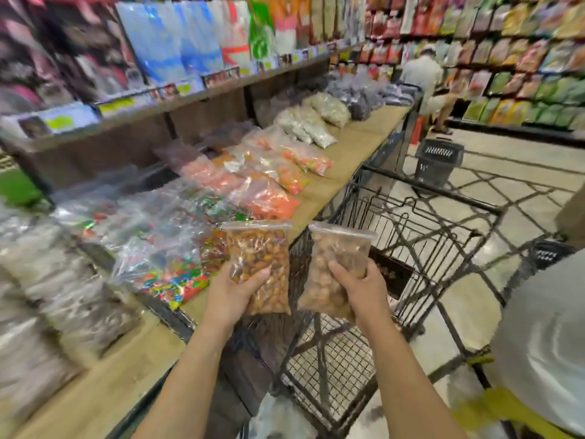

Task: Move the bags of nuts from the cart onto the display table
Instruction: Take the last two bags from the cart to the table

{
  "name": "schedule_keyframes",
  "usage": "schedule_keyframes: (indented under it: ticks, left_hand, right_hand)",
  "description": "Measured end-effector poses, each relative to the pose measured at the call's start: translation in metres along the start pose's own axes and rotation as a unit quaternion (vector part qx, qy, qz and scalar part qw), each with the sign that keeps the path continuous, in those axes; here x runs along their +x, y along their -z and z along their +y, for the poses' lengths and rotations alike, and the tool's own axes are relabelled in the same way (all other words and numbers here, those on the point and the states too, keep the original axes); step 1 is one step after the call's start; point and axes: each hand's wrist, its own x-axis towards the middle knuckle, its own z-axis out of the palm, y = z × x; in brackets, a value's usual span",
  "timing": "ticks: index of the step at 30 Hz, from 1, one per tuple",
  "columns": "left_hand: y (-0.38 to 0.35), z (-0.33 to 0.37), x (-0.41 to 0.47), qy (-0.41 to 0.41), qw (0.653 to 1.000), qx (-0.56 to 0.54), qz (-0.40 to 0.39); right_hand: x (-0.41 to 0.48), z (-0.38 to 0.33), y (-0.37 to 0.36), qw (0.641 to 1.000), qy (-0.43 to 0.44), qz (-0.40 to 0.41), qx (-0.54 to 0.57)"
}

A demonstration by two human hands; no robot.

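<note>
The left hand [234, 296] clasps a bag of dark nuts [258, 264] and the right hand [364, 289] a paler bag [332, 267], upright above the cart [411, 248] beside the display table's [348, 153] near edge.

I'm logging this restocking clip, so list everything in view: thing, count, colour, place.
darker nut bag: one, clear with brown nuts, held upright over the table's edge
paler nut bag: one, clear with tan nuts, held over the cart
cart: one, black wire, right of the table
display table: one, tan top, running along the left
bagged goods: many, orange, multicoloured, pale and dark, lying on the table
shelves of packets: several, mixed colours, behind and far right
basket: one, black, on the floor beyond the cart
shopper: one, pale top, far aisle
left hand: grip closed on the darker bag
right hand: grip closed on the paler bag
</note>
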Motion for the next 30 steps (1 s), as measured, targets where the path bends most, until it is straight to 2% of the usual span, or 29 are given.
schedule_keyframes:
  ticks: [5, 8, 11, 19, 27, 30]
  left_hand:
    - [0.06, 0.005, -0.028, -0.043, 0.996, 0.037, 0.065]
    - [0.1, 0.0, -0.045, -0.048, 0.992, 0.02, 0.117]
    - [0.139, -0.006, -0.063, -0.034, 0.986, -0.008, 0.163]
    - [0.237, -0.031, -0.109, 0.019, 0.97, -0.1, 0.223]
    - [0.301, -0.077, -0.141, 0.049, 0.953, -0.131, 0.27]
    - [0.315, -0.097, -0.147, 0.051, 0.948, -0.145, 0.279]
  right_hand:
    - [-0.024, -0.028, -0.049, 0.996, 0.04, -0.072, -0.023]
    - [-0.035, -0.038, -0.085, 0.992, 0.054, -0.113, -0.029]
    - [-0.051, -0.045, -0.123, 0.987, 0.062, -0.146, -0.038]
    - [-0.108, -0.039, -0.216, 0.962, 0.071, -0.26, -0.04]
    - [-0.143, -0.015, -0.287, 0.946, 0.064, -0.308, -0.078]
    - [-0.149, -0.002, -0.305, 0.947, 0.06, -0.299, -0.103]
